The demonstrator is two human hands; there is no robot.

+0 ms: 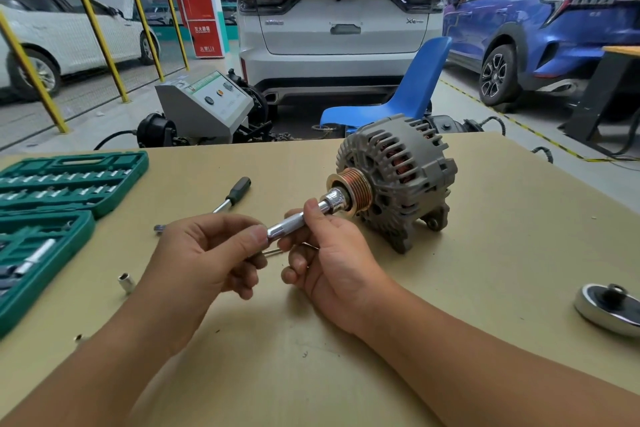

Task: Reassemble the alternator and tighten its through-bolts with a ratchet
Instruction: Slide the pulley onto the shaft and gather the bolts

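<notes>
The grey alternator lies on the tan table with its copper-coloured grooved pulley facing me. A chrome socket sits on the pulley's centre, joined to a chrome extension bar. My right hand pinches the bar just behind the socket. My left hand grips the bar's near end between thumb and fingers. A black-handled ratchet lies on the table behind my left hand.
An open green socket case lies at the left edge. A loose socket and small bits rest near it. A round metal magnetic dish sits at the right. Beyond the table stand a blue chair, a grey test machine and parked cars.
</notes>
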